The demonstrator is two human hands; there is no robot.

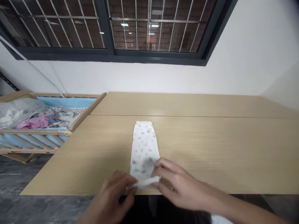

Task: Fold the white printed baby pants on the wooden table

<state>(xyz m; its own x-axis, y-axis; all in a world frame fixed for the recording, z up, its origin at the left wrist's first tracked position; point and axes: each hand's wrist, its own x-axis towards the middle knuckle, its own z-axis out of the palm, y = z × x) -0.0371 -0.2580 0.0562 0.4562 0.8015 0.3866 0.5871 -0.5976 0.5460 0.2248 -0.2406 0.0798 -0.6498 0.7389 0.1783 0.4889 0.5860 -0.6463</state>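
Observation:
A narrow white baby garment, folded lengthwise and printed with small green, grey and pink figures, lies flat on the wooden table. It looks like a pair of baby pants, though the exact kind is hard to tell. Its near end is lifted at the table's front edge. My left hand pinches the left corner of that end between thumb and fingers. On the opposite corner, my right hand is closed too, with its fingers touching the printed cloth. Between both hands the raised edge is slightly blurred.
The light wooden table runs to the white wall, with a seam across it. At left stands a wooden crib with blue lining, holding a pink cloth and other clothes. A barred window is above.

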